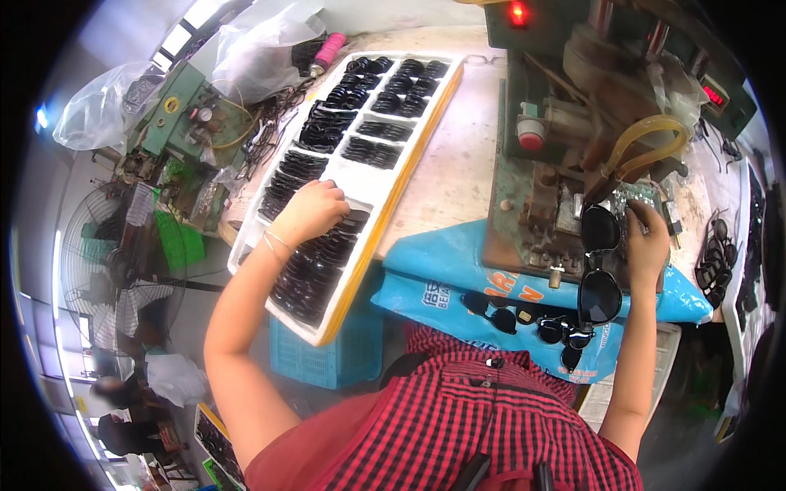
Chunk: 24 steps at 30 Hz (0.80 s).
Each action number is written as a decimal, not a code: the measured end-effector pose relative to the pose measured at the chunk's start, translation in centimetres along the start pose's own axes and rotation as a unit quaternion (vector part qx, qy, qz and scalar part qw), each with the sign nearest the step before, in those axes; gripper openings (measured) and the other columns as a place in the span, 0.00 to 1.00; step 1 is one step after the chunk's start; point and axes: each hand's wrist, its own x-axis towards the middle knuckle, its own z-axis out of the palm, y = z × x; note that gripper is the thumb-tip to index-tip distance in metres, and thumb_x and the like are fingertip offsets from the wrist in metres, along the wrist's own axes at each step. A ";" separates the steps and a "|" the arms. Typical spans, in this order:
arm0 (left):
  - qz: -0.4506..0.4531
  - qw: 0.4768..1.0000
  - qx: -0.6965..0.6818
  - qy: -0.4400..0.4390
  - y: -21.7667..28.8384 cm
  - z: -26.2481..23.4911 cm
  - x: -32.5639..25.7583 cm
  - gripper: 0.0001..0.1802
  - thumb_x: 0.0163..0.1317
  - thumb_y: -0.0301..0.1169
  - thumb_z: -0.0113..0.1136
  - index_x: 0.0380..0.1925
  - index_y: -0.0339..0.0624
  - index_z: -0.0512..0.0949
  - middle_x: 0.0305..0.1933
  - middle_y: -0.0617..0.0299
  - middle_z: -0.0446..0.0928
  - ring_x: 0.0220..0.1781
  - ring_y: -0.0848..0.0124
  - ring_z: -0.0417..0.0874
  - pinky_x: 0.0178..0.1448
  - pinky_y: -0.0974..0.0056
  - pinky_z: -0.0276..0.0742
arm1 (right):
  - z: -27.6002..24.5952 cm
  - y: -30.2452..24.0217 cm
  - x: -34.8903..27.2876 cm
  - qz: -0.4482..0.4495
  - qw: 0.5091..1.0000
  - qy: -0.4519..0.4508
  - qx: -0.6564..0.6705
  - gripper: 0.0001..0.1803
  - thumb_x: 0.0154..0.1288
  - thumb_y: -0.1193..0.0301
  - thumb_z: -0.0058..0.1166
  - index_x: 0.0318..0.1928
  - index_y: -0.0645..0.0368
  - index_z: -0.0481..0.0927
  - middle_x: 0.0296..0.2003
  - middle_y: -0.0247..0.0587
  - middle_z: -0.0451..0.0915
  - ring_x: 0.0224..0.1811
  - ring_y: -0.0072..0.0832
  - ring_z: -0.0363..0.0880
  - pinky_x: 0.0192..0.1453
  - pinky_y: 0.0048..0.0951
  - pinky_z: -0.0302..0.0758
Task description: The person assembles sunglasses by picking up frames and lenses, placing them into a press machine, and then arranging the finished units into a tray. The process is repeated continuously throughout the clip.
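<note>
My left hand (315, 211) rests over a white, compartmented tray (360, 186) with a yellow side. Its fingers are curled down at the edge of a compartment full of black sunglasses parts (307, 282); whatever the fingertips hold is hidden. On the right, my right hand (649, 237) is closed beside a black sunglasses front (602, 266) with dark lenses. The front stands lengthwise before the green bench machine (532, 204), its upper end near the machine's fixture. My fingers are at the edge of the upper lens, and the exact contact is hard to see.
A blue plastic bag (434, 254) lies along the bench edge, with several sunglasses (548, 327) on it. Below the tray is a blue crate (327, 352). A second green machine (184, 114) and a fan (123, 262) stand left. More dark frames (716, 258) lie at far right.
</note>
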 end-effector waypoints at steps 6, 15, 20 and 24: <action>-0.002 1.000 0.008 0.012 -0.8 2.7 0.5 0.03 0.55 0.28 0.61 0.30 0.47 0.82 0.31 0.62 0.79 0.41 0.61 0.81 0.48 0.57 0.77 | -2.7 0.7 -2.0 0.026 0.998 0.015 0.049 0.09 0.62 0.76 0.59 0.43 0.61 0.85 0.40 0.43 0.85 0.46 0.33 0.82 0.55 0.30 0.74; -0.150 0.727 -0.541 0.396 8.0 -5.3 6.8 0.11 0.71 0.23 0.54 0.51 0.31 0.74 0.44 0.59 0.81 0.44 0.73 0.82 0.49 0.69 0.76 | -2.4 -8.6 1.1 0.058 0.953 -0.091 0.284 0.30 0.54 0.72 0.67 0.57 0.67 0.74 0.40 0.41 0.84 0.45 0.26 0.81 0.54 0.28 0.75; -0.061 0.644 -0.612 0.455 14.4 -7.4 11.0 0.18 0.67 0.19 0.56 0.56 0.31 0.70 0.50 0.53 0.79 0.47 0.64 0.85 0.54 0.61 0.82 | -0.8 -9.7 -0.2 0.063 0.915 -0.071 0.392 0.27 0.53 0.75 0.67 0.54 0.65 0.74 0.39 0.40 0.84 0.43 0.24 0.80 0.55 0.26 0.73; 0.135 0.526 -0.667 0.511 16.5 -11.3 13.6 0.20 0.70 0.21 0.52 0.61 0.36 0.68 0.50 0.52 0.79 0.49 0.62 0.85 0.57 0.57 0.82 | -0.8 -10.9 -0.3 0.073 0.918 -0.065 0.385 0.28 0.53 0.76 0.68 0.56 0.65 0.74 0.35 0.37 0.85 0.42 0.22 0.81 0.55 0.26 0.73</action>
